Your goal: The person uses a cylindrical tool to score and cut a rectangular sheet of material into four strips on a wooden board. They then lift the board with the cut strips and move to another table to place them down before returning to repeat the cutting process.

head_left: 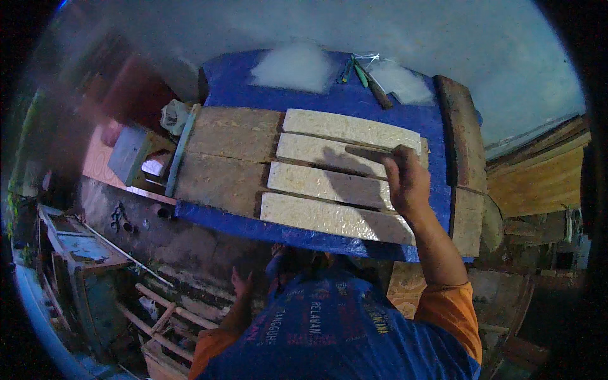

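Observation:
Several long, pale, grainy slabs (pixel 316 180) with a glossy, plastic-like surface lie side by side in rows on brown wooden boards (pixel 221 161). Above their right part, my right hand (pixel 408 180) is closed around a thin, dark, pointed tool (pixel 364 152), perhaps a knife. The tool points left over the slabs, and its handle is hidden in my fist. The hand casts a shadow on the middle slabs. Away from the table, my left hand (pixel 242 282) hangs low on the left with fingers apart, holding nothing.
A blue sheet (pixel 234 79) covers the table, with green-handled tools (pixel 361 74) and whitish plastic sheets (pixel 294 68) at the far side. A wooden plank (pixel 461 133) borders the right. At lower left stand a wooden rack (pixel 161 320) and an old cabinet (pixel 95 285).

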Available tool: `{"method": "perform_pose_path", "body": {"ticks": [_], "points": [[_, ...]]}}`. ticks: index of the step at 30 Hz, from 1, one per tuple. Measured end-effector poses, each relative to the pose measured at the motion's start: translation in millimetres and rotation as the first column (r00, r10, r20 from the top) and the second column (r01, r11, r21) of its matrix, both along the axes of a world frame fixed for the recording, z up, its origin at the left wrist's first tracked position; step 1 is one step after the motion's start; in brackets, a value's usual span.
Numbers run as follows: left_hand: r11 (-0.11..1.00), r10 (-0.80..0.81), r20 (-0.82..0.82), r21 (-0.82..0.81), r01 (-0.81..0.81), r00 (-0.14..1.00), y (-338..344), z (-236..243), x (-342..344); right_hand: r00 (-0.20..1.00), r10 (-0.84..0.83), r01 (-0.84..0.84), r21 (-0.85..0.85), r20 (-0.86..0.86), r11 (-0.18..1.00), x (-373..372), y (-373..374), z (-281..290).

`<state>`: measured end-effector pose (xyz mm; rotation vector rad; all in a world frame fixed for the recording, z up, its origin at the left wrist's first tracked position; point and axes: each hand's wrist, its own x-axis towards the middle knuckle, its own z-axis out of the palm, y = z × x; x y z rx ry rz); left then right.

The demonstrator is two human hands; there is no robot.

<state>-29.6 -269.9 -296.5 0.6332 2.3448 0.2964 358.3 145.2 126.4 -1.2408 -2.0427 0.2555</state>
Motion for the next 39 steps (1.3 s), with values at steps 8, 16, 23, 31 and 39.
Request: {"method": "perform_pose_path", "body": {"ticks": [8,16,23,31,39], "points": [[0.994,0.075,0.006,0.082,-0.076,0.997,-6,14,4,0.993,0.099,-0.088,-0.142,0.069,0.986,-44,16,2],[0.990,0.139,0.019,-0.013,-0.139,0.990,-11,10,1,0.989,0.139,-0.142,-0.040,-0.058,0.989,-91,18,-4],[0.980,0.175,0.066,0.083,-0.180,0.982,-9,19,4,0.988,0.065,-0.080,-0.106,-0.141,0.991,-87,24,2],[0.931,0.192,0.311,0.244,-0.273,0.931,-4,-11,-15,0.989,-0.132,0.124,-0.119,-0.068,0.985,-1,11,7],[0.993,-0.072,0.059,0.094,0.066,0.996,31,2,-24,0.981,-0.189,0.179,-0.208,-0.032,0.962,65,-12,8]]}}
